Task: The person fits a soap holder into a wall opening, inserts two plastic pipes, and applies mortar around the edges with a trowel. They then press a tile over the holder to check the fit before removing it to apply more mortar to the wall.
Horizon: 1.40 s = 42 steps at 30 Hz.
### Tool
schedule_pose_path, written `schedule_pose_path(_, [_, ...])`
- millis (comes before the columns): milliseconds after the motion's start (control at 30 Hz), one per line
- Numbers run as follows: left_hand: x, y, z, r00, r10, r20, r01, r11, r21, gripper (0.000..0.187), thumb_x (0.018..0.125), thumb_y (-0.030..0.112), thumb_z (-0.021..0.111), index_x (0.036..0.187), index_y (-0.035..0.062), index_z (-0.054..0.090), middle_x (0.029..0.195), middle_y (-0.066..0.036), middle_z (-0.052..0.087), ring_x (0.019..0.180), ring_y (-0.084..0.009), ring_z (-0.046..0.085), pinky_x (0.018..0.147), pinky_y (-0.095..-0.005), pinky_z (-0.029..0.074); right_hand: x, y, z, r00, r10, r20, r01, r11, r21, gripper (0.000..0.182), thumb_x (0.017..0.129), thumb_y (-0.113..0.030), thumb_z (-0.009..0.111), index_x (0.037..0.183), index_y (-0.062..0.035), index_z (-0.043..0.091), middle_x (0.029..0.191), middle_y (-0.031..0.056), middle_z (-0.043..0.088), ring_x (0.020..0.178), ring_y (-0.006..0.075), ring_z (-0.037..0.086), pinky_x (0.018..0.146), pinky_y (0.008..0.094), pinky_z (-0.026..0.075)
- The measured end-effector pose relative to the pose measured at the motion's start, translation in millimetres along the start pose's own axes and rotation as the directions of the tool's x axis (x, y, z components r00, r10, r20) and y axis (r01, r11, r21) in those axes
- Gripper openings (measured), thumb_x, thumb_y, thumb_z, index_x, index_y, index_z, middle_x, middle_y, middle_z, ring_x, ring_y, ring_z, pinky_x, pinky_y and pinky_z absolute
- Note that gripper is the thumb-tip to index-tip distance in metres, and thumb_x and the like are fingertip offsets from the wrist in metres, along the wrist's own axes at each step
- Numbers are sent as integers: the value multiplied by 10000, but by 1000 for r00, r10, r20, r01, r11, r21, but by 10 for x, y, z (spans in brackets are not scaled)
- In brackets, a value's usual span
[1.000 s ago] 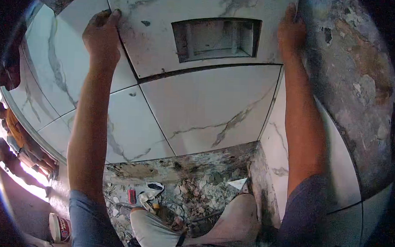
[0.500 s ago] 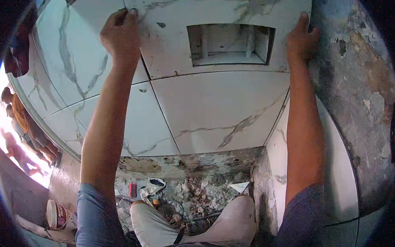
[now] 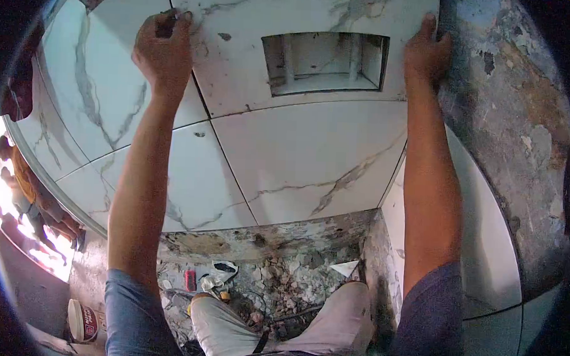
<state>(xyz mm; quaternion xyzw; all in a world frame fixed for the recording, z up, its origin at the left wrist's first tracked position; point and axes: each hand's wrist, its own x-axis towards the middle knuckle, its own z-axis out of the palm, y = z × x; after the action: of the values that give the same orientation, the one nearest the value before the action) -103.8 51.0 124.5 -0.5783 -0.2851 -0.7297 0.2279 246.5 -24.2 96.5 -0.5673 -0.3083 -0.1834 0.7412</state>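
Observation:
A white marble-patterned wall tile point(image 3: 232, 69) with a rectangular cutout point(image 3: 323, 63) stands upright at the top of the view. My left hand point(image 3: 162, 54) is closed at its left edge, the thumb lying near the seam with the neighbouring tile point(image 3: 107, 59). At the right edge my right hand point(image 3: 428, 54) grips the tile, thumb on the front face and fingers bent round the side. Pipe-like uprights show inside the cutout. Directly below sits another marbled tile point(image 3: 323, 160), a thin dark joint between them.
Bare, patchy plaster point(image 3: 507, 110) covers the wall at right. Rubble point(image 3: 281, 281) lies on the floor around my knees, with a red object point(image 3: 190, 280) and a white tile shard point(image 3: 344, 268). A paint bucket point(image 3: 82, 321) stands at lower left. People point(image 3: 30, 188) are visible beyond an opening.
The view has shifted slightly, so the tiles and both hands appear a little further left. Both hands stay at the same edges of the cutout tile.

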Motion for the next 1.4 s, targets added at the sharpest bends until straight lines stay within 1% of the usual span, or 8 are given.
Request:
schedule_pose_path(100, [52,48,-41,980,197,35,-200,970,140,240,746,269,708,844,52,676,816,-82,649,823,-270,602,798,-370,443,125,192,133,995,-78,-69,68,987,-144,840,878,-602,428,1298,122,365,1268,341,441,1188,469,438,1002,498,345])
schedule_pose_path(133, [127,-59,-44,889,450,87,-455,847,273,267,776,304,699,904,71,681,951,-98,653,934,-278,588,840,-385,439,130,192,117,993,-84,-79,71,985,-157,840,878,-602,428,1298,122,365,1268,341,441,1188,469,438,1002,498,345])
schedule_pose_path(233, [126,-150,64,780,626,15,-601,741,300,364,803,300,672,1089,80,622,1110,-126,613,1100,-319,515,949,-439,365,118,175,149,989,-102,-108,89,989,-121,822,877,-589,445,1282,124,389,1248,344,454,1173,481,443,994,504,351])
schedule_pose_path(533, [363,51,197,737,664,123,-674,711,202,607,814,399,644,1318,114,463,1366,-180,422,1258,-366,384,1039,-457,282,91,114,86,993,-101,-53,95,991,-96,738,902,-558,419,1219,107,460,1209,334,477,1118,485,469,950,508,379])
schedule_pose_path(833, [624,60,266,747,630,212,-661,672,333,608,836,377,620,1307,31,455,1350,-199,436,1253,-350,403,1045,-442,297,45,241,0,978,-203,-37,189,953,-237,592,931,-470,431,1162,68,520,1038,306,538,1033,446,514,878,489,406])
schedule_pose_path(1133, [599,120,261,760,622,186,-647,701,300,630,830,389,629,1309,28,438,1330,-176,460,1231,-346,410,1041,-449,292,0,391,76,983,-173,-53,170,983,-70,436,930,-397,479,1000,2,638,916,273,588,894,434,551,796,473,429])
schedule_pose_path(1200, [591,122,260,792,575,206,-611,744,270,631,827,388,636,1307,29,440,1328,-173,464,1224,-345,416,1042,-446,292,-5,430,143,943,-270,-196,249,960,-129,430,930,-390,485,913,5,654,870,257,596,850,424,553,728,479,417])
schedule_pose_path(1400, [609,49,270,788,581,206,-615,728,301,635,833,410,629,1295,15,450,1321,-177,469,1206,-354,433,1052,-443,280,-33,413,143,961,-204,-185,175,971,-163,415,930,-394,478,966,-21,655,823,265,573,818,421,543,751,495,417])
